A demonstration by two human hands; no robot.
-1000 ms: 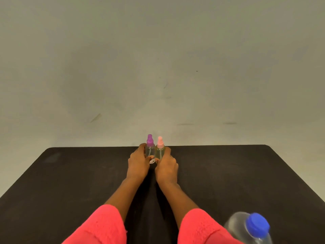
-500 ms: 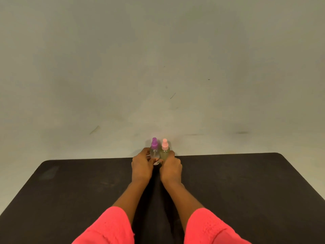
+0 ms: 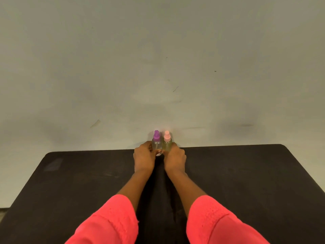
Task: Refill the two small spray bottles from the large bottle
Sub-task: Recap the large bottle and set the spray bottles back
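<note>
Two small clear spray bottles stand upright side by side at the far edge of the black table [image 3: 70,182]. The purple-topped spray bottle [image 3: 156,142] is on the left and my left hand [image 3: 143,158] grips its body. The pink-topped spray bottle [image 3: 167,142] is on the right, held by my right hand [image 3: 175,159]. The two bottles touch or nearly touch. Their lower parts are hidden behind my fingers. The large bottle is out of view.
A pale, scuffed wall [image 3: 158,67] rises right behind the table's far edge. My red sleeves [image 3: 109,222] fill the bottom of the view.
My view has tilted upward, so the large blue-capped bottle at the lower right has dropped out of sight. Both hands keep their grip on the two small bottles near the far edge.
</note>
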